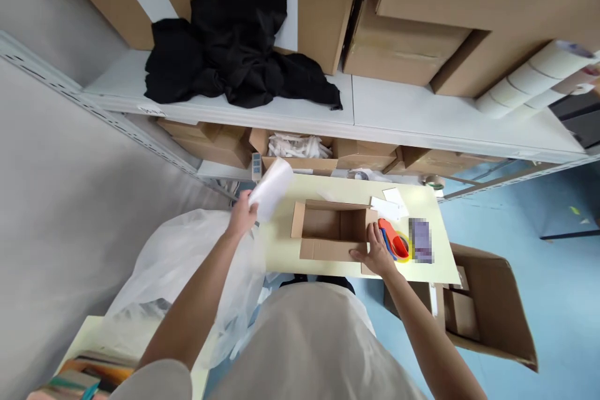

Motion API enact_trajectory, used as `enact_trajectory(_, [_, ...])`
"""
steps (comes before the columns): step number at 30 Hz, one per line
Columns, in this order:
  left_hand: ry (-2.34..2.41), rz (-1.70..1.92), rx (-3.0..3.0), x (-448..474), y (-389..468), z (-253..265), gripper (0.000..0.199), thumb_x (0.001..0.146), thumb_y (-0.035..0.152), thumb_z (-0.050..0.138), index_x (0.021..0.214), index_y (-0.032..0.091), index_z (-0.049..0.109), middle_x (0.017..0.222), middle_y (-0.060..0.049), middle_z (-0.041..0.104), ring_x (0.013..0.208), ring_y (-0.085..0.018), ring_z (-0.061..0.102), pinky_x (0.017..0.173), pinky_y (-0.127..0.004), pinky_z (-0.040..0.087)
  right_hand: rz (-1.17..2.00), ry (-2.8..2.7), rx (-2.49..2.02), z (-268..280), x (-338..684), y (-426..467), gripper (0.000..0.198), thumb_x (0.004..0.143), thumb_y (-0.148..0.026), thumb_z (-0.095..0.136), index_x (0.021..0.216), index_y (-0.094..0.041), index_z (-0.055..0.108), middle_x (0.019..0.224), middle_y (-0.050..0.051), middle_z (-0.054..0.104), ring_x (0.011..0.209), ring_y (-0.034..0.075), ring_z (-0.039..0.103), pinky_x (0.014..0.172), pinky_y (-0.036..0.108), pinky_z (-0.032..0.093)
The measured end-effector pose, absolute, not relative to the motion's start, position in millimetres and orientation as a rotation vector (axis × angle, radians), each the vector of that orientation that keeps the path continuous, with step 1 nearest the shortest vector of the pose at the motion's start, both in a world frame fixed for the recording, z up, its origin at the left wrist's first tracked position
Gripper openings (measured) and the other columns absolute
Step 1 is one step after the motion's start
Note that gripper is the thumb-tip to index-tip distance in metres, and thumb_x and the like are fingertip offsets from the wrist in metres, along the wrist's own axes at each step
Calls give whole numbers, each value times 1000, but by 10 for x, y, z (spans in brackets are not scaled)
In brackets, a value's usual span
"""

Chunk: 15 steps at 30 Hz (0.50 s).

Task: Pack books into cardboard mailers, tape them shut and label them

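An open cardboard box (323, 225) stands on the pale yellow table (281, 256) with its flaps folded outward and its inside bare. My right hand (377, 253) holds the box at its right end, fingers over the side flap and thumb on the front flap. To the left, above the table's edge, my left hand (242, 215) is closed on a white packet (272, 190), blurred and tilted up; whether it is paper or a wrapped item I cannot tell. Beside my right hand lies an orange tape dispenser (392, 237) with yellow and blue rings.
White cards (389, 205) and a pixelated phone-like object (420, 240) lie on the table's right. Behind is a shelf (398, 106) with cartons, black cloth (234, 44) and white rolls (534, 78). Plastic sheeting (182, 250) billows at left; a large open carton (497, 300) sits at right.
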<state>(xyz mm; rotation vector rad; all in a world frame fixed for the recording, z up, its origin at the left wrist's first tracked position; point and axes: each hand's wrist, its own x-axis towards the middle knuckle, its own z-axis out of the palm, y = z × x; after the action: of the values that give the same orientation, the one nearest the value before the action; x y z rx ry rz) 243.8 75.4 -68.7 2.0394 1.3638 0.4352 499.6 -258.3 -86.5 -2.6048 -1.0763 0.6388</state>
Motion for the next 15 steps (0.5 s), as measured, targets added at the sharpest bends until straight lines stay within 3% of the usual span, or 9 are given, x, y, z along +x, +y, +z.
enact_trajectory(6, [970,616,2246,2337,521,207,38,83,35,46,117,18,44,108,-7,59,89,-19,60,69,-27,51,606,-1024,-2600,-884,4947,-2488,97,75,-55,58,150,-16,11,157,13,12,143,34,12,109,50,27])
enact_trajectory(11, [493,434,2503,2934,-44,396,28,85,17,42,112,20,50,107,-7,61,100,-21,58,89,-33,46,654,-992,-2634,-795,4913,-2456,101,72,-58,61,149,-15,13,157,13,11,142,34,15,108,47,29])
enact_trajectory(15, [362,299,2598,3283,-313,88,40,81,2,34,111,19,53,110,-10,60,109,-22,54,94,-36,41,708,-979,-2653,-700,4896,-2445,100,71,-60,61,148,-14,18,156,14,11,142,33,15,107,44,29])
